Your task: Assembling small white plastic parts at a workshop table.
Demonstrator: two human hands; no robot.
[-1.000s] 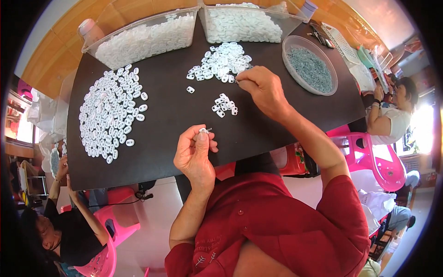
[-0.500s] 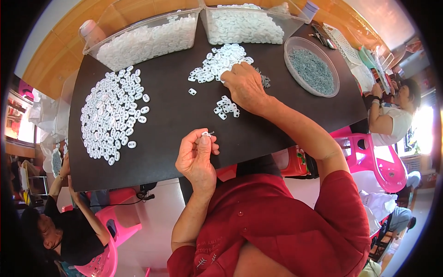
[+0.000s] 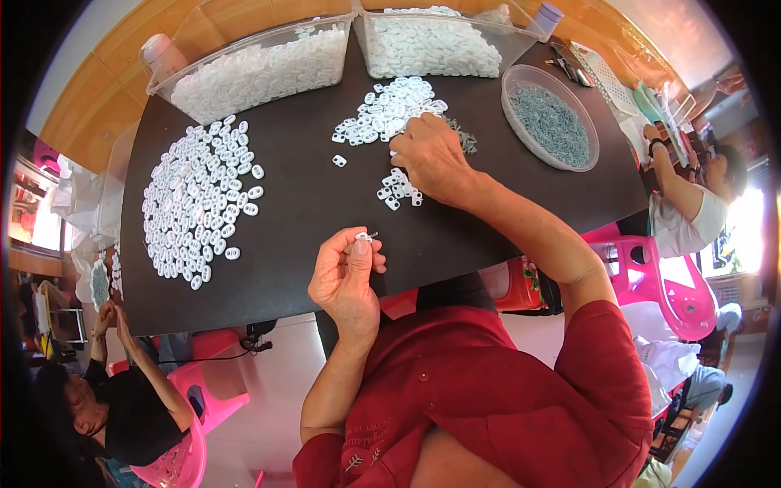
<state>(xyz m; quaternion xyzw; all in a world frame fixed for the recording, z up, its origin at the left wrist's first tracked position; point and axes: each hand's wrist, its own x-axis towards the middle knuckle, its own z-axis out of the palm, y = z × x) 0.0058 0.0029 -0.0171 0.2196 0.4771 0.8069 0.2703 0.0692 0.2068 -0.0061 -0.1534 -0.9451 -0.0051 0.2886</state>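
My left hand [image 3: 348,272] pinches a small white plastic clip [image 3: 363,236] between thumb and fingers above the table's near edge. A thin metal screw [image 3: 373,236] sticks out of that clip to the right. My right hand [image 3: 427,154] is closed, fingers pointing down, with a bit of white plastic showing at its fingertips. It hovers between the far heap of white clips [image 3: 394,106] and a smaller cluster of clips [image 3: 399,189]. Partly behind the right hand lies a small pile of grey screws [image 3: 465,140]. One single clip [image 3: 339,161] rests apart on the dark table.
A broad spread of white oval pieces [image 3: 191,203] covers the table's left. Two clear bins [image 3: 338,80] full of white parts stand at the back. A round tub [image 3: 592,154] of screws is at right. Co-workers sit left [image 3: 134,407] and right [image 3: 691,211].
My right hand has drawn back slightly from the far heap toward me. My left hand stays almost still with its clip. The co-workers' arms on both sides have shifted.
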